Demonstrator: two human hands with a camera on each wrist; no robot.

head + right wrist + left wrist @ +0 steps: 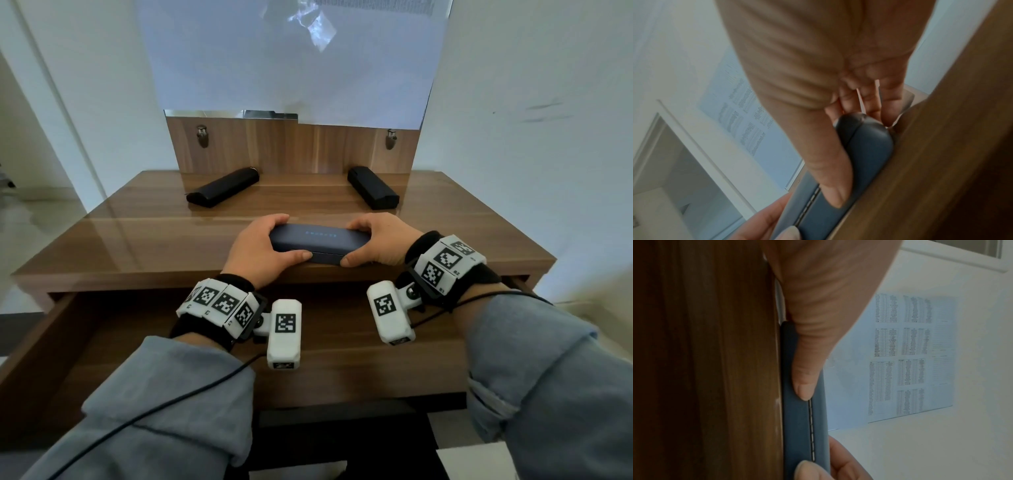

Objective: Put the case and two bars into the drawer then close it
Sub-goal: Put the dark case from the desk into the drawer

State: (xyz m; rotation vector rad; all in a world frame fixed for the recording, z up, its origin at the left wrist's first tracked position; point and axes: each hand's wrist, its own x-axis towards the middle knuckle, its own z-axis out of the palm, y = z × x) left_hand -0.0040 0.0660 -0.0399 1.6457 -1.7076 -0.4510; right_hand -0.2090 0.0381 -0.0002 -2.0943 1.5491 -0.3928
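Note:
A dark blue case (318,242) lies at the front edge of the wooden desk top (137,240). My left hand (263,250) grips its left end and my right hand (373,245) grips its right end, thumbs on the near side. The left wrist view shows my thumb on the case (803,426) along its hinge seam; the right wrist view shows the case (865,146) end held between thumb and fingers. Two black bars lie at the back of the desk: one (222,186) on the left, one (372,187) on the right. The drawer (342,370) below stands pulled out.
A wooden back panel (291,147) with two metal pegs rises behind the bars, with a covered mirror above. White walls stand on both sides. A cable runs from each wrist device over my grey sleeves. Paper sheets lie on the floor below.

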